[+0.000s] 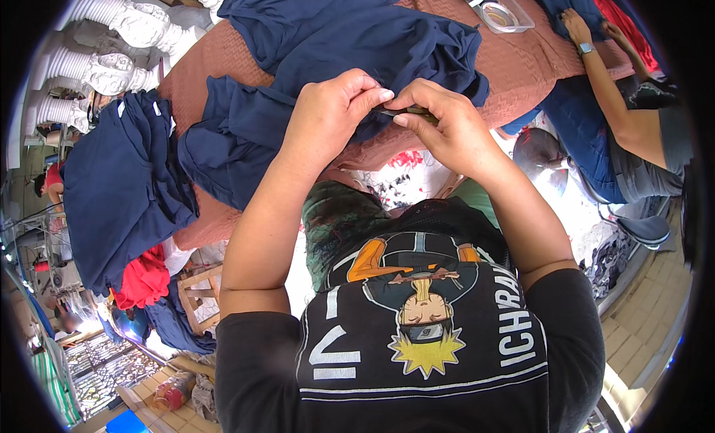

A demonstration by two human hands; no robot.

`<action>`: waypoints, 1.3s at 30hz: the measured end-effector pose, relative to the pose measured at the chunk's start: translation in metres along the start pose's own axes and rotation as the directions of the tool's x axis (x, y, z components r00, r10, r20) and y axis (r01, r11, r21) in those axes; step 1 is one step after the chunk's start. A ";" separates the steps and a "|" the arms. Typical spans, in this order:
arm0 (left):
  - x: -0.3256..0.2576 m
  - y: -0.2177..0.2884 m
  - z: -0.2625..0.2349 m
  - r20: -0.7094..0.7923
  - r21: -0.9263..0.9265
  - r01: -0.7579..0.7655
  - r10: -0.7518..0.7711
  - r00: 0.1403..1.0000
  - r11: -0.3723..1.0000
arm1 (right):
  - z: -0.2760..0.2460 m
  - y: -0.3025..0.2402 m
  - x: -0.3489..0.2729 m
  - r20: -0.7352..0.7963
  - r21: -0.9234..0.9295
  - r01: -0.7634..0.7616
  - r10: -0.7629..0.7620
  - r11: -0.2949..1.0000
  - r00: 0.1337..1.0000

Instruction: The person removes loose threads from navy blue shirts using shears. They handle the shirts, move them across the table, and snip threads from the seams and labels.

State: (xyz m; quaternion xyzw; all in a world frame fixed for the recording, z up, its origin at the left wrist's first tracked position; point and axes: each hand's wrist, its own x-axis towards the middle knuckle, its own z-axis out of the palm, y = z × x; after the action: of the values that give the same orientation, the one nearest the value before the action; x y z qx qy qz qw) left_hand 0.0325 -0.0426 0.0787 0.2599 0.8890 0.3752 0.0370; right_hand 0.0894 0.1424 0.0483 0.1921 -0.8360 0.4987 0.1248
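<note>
My left hand (328, 112) is closed in a pinch, thumb against forefinger, above the near edge of a navy cloth garment (357, 53). What lies between those fingertips is too small to make out. Close beside it, almost touching, my right hand (447, 124) is closed around a slim dark tool (423, 113) that looks like thread snips, its tip pointing toward the left fingers. The garment spreads in loose folds over a table with a reddish-brown textured cover (212, 60). Both hands partly hide the cloth behind them.
A stack of navy garments (123, 187) hangs over the table's left side, above red cloth (145, 280). A clear plastic box (503, 12) sits at the far right. Beyond it a co-worker's arm (607, 90) reaches over navy cloth. White ornate columns (112, 71) stand at far left.
</note>
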 end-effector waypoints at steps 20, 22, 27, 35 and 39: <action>0.000 -0.001 -0.004 -0.033 -0.140 0.013 -0.018 0.999 0.990 | 0.002 0.001 0.007 -0.063 -0.057 0.094 -0.097 0.994 0.993; -0.001 0.005 -0.007 0.014 -0.235 0.094 -0.093 0.996 0.967 | 0.001 0.001 0.006 -0.034 -0.068 0.079 -0.081 0.995 0.996; -0.009 0.013 -0.047 -0.150 -0.071 -0.652 0.638 0.755 0.755 | -0.013 0.004 0.008 -0.152 -0.098 0.076 -0.090 0.992 0.984; -0.036 0.020 -0.040 -0.579 -0.160 -0.755 0.558 0.594 0.636 | -0.030 0.014 0.009 -0.241 -0.142 -0.055 0.019 0.988 0.970; -0.041 -0.001 -0.044 -0.663 -0.031 -0.717 0.523 0.536 0.696 | -0.027 0.017 0.009 -0.262 -0.096 -0.049 0.023 0.994 0.965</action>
State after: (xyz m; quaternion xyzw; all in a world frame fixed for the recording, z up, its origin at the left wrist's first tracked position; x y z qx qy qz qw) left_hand 0.0555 -0.0916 0.1040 0.4176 0.6292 0.5552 -0.3485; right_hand 0.0740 0.1719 0.0510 0.1031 -0.8399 0.4787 0.2340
